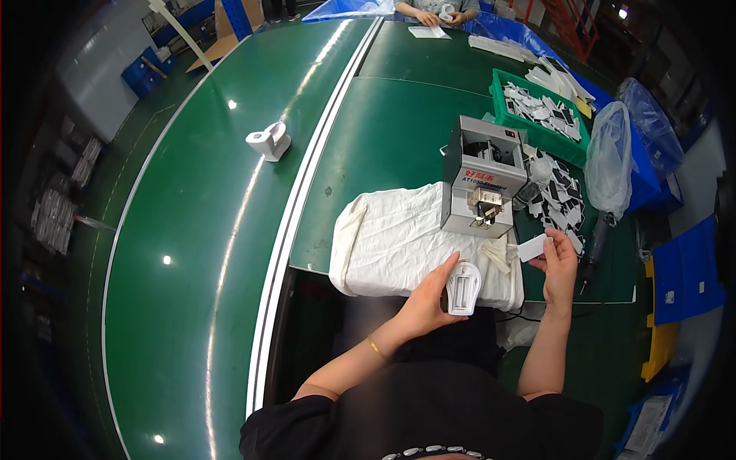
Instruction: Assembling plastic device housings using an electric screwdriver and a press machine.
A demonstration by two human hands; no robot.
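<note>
My left hand grasps a white plastic shell with a rounded upper end and a recessed cavity, fingers along its left side; how the ones behind it are bent, I cannot tell. My right hand pinches a flat white rectangular piece between thumb and fingers. The two parts are apart, both right of centre in the lower half of the frame.

Just beyond my left fingers lies a creased white cloth covering, at the middle of the frame. At its upper right stands a grey box-shaped metal machine. Right of that, a heap of small black and white flat pieces is spread on the green tabletop, with a dark slender hand tool below it.

Farther up, at upper right, a green plastic crate holds more such pieces, and a clear plastic bag hangs beside it. At upper left of centre, a white moulded plastic unit sits on the glossy green belt. At the top edge, a co-worker's hands hold a white part.
</note>
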